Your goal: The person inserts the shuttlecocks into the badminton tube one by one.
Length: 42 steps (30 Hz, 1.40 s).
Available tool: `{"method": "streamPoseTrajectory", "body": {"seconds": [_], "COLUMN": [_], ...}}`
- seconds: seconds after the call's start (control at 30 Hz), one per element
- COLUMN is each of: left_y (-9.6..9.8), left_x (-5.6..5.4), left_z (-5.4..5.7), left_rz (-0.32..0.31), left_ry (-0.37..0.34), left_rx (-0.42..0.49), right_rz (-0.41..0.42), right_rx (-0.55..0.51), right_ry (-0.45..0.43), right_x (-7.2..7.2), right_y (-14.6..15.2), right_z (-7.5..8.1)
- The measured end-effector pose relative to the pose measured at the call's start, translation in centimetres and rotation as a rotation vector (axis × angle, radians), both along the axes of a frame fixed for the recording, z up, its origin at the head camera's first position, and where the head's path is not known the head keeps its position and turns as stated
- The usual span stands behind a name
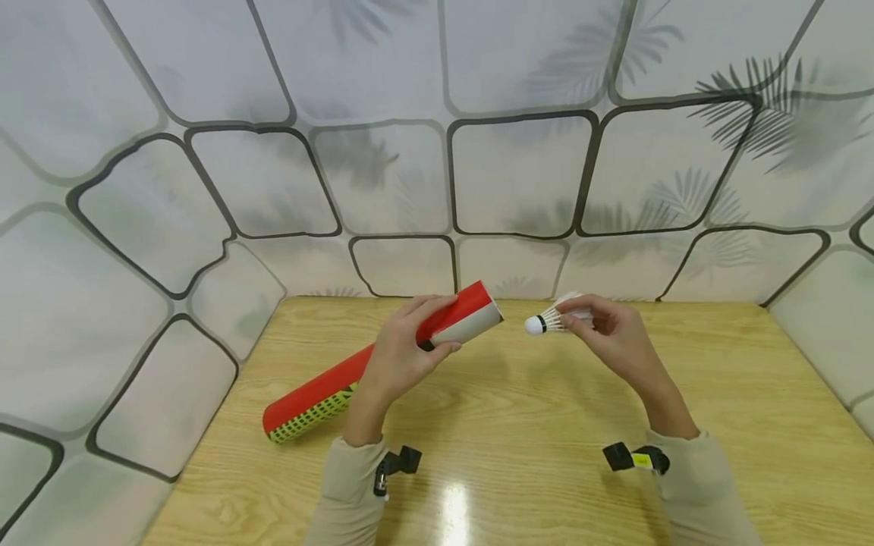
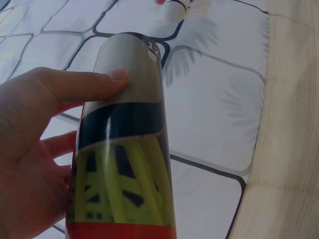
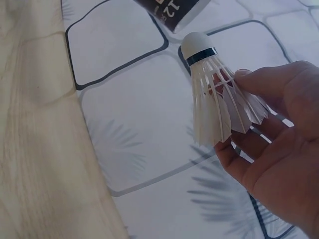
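A red, white and yellow-green shuttlecock tube slants across the head view, its upper end tipped toward the right. My left hand grips it near that raised end, and in the left wrist view the thumb lies along the tube's pale grey part. A white shuttlecock with a dark band sits in my right hand, pinched by the feathers. Its cork points left at the tube's end, with a small gap between them. The inside of the tube is hidden.
A light wooden table lies under both hands. Patterned, pale walls rise behind it and at both sides. A small black camera mount is strapped at each wrist, over beige sleeves.
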<state>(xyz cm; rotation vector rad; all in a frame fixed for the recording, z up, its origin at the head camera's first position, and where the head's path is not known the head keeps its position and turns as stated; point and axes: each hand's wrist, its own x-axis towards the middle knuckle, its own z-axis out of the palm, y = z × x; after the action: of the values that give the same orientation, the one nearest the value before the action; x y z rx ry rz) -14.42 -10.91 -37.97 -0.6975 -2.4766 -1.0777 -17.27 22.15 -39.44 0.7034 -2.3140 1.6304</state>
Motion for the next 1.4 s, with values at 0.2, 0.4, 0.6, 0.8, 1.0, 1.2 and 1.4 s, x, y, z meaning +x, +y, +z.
{"method": "streamPoseTrajectory", "body": {"seconds": [0.2, 0.4, 0.6, 0.8, 1.0, 1.2, 1.4], "left_y": [0.3, 0.6, 0.9, 1.0, 1.5, 2.0, 2.5], "left_x": [0.1, 0.2, 0.4, 0.6, 0.7, 0.8, 0.8], "left_z": [0.0, 0.1, 0.3, 0.4, 0.5, 0.5, 0.5], "left_rz": [-0.014, -0.028, -0.043, -0.047, -0.059, -0.077, -0.099], "left_ry": [0.015, 0.035, 0.027, 0.032, 0.031, 0.02, 0.026], "left_rx": [0.001, -0.008, -0.001, -0.004, -0.004, -0.005, -0.012], "right_rz": [-0.038, -0.059, -0.092, -0.131, -0.127, -0.12, -0.14], "right_rx": [0.036, 0.026, -0.004, -0.006, 0.0, 0.015, 0.006], "right_ry": [0.024, 0.075, 0.114, 0.154, 0.134, 0.15, 0.2], "right_x": [0.8, 1.2, 1.6, 2.0, 2.6, 2.8, 2.8], "right_y": [0.0, 0.0, 0.0, -0.1, 0.2, 0.5, 0.5], "right_z": [1.1, 1.8, 2.3, 2.7, 3.2, 3.5, 3.5]}}
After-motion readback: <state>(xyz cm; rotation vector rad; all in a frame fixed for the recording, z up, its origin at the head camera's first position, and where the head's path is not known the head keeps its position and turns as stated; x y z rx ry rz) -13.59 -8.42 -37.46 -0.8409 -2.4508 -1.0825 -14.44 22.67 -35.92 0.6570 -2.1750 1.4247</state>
